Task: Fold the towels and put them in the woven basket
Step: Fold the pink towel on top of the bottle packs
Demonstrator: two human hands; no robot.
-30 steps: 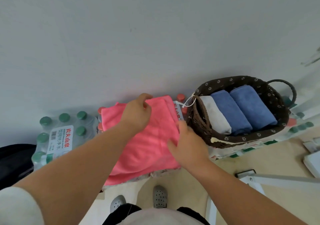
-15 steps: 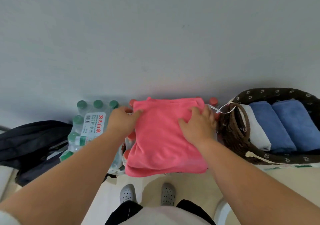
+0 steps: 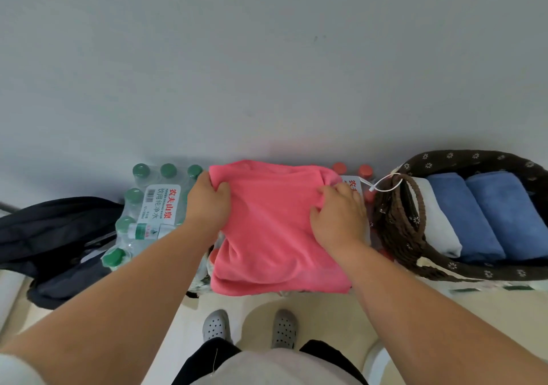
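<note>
A pink towel point(image 3: 272, 236), folded into a rough square, lies on top of shrink-wrapped packs of bottles against the wall. My left hand point(image 3: 207, 200) pinches its far left corner. My right hand point(image 3: 338, 215) grips bunched cloth at its far right corner. The brown woven basket point(image 3: 397, 236) with a flower-print lining stands just to the right. It holds a folded white towel point(image 3: 436, 224) and two folded blue towels point(image 3: 465, 218), side by side.
A pack of green-capped water bottles point(image 3: 142, 206) sits left of the towel, red-capped bottles point(image 3: 353, 171) behind it. A black bag point(image 3: 53, 236) lies on the floor at the left. A grey wall rises behind. My feet in grey clogs point(image 3: 249, 325) stand below.
My view has swung left, so the basket now sits at the right edge. My hands moved apart to the towel's far corners, and the towel lies squarer and flatter.
</note>
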